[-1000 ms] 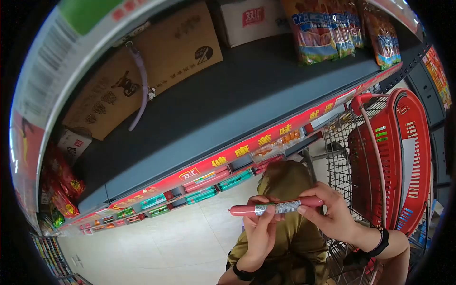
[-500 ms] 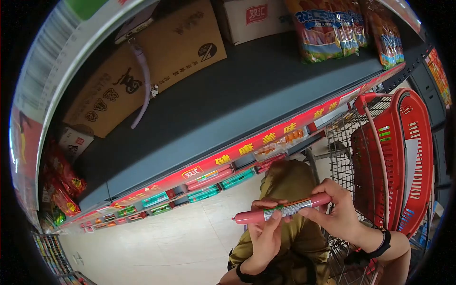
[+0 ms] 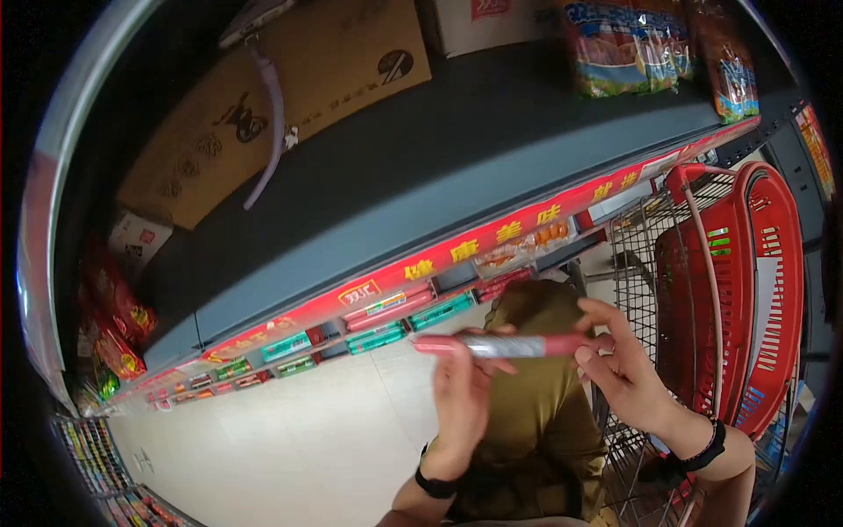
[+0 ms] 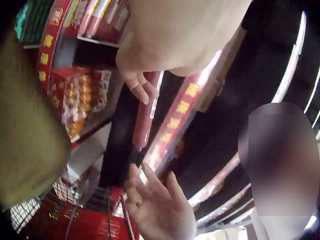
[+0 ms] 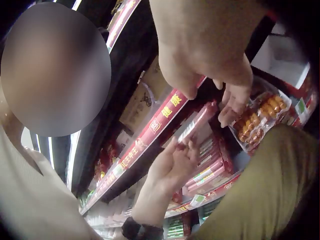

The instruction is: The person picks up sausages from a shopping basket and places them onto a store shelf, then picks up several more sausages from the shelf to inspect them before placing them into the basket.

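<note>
My left hand grips a pink sausage near one end, thumb on the near side and fingers behind it. The sausage is a long wrapped stick with a printed white label round its middle, blurred in the head view. Beside its other end is my right hand, thumb and fingers spread. In the left wrist view a gap shows between the tip of the sausage and the right hand. The right wrist view shows the left hand holding the sausage from below.
A red basket sits in a wire shopping cart at the right. Ahead is a dark shelf bearing a cardboard box, a purple strap and sausage bags. Lower shelves hold packs of sausages. My knee is below the hands.
My right hand has let go of the sausage's right end and its fingers have spread. The left hand has moved up and left, still holding the sausage, now nearly level.
</note>
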Tool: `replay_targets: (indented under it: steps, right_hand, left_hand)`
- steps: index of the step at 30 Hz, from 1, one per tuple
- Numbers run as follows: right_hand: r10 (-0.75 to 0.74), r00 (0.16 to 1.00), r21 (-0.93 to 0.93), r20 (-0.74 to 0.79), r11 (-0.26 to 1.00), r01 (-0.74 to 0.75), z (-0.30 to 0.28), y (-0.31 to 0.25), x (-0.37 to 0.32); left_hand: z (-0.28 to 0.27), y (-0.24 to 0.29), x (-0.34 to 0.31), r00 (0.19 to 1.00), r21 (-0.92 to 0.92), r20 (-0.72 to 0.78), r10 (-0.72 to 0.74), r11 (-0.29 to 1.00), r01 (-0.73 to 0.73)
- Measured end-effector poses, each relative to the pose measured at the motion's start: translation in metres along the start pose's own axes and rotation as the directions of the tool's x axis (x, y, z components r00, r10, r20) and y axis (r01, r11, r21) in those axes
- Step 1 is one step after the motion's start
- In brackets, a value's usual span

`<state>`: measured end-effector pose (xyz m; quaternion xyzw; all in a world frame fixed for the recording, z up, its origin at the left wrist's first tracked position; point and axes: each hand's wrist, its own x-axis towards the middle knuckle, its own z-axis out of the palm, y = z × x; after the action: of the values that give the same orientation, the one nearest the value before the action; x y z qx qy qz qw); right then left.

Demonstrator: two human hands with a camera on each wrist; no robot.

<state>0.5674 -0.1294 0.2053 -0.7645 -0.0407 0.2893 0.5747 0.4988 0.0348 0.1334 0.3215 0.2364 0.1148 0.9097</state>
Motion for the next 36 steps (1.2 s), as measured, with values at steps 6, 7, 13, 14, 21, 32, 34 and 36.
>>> replay_targets:
  steps: [6,7,13,14,21,32,34,36]
  right_hand:
    - [-0.076,0.99,-0.099,0.115,0.991,0.088,-0.003,0.005,0.002]
    - [-0.078,0.99,-0.099,0.117,0.991,0.09,-0.003,0.005,0.002]
    - [-0.048,0.989,-0.101,0.139,0.993,0.063,-0.003,0.006,0.003]
    - [-0.046,0.989,-0.101,0.137,0.993,0.06,-0.003,0.006,0.003]
    - [-0.143,0.973,-0.096,0.183,0.982,0.162,-0.003,0.005,0.0]
    - [-0.425,0.887,-0.246,0.181,0.854,0.459,0.002,0.005,-0.006]
    - [-0.443,0.88,-0.247,0.17,0.845,0.473,0.003,0.008,-0.007]
    - [-0.457,0.874,-0.263,0.166,0.833,0.486,0.001,0.014,-0.003]
  left_hand:
    - [-0.114,0.012,0.079,0.925,-0.034,-0.33,0.186,0.977,-0.209]
    - [-0.127,0.015,0.089,0.904,-0.045,-0.375,0.205,0.97,-0.239]
    - [-0.151,0.043,0.125,0.915,0.154,-0.324,0.24,0.968,-0.199]
    - [-0.154,0.043,0.122,0.924,0.086,-0.336,0.182,0.983,-0.162]
    - [-0.054,0.07,0.024,0.974,0.432,-0.04,0.222,0.883,-0.184]
    - [0.076,0.224,0.128,0.499,0.87,0.493,0.713,-0.385,-0.309]
    - [0.082,0.226,0.146,0.49,0.865,0.487,0.723,-0.477,-0.156]
    - [0.086,0.224,0.157,0.4,0.867,0.473,0.785,-0.495,-0.055]
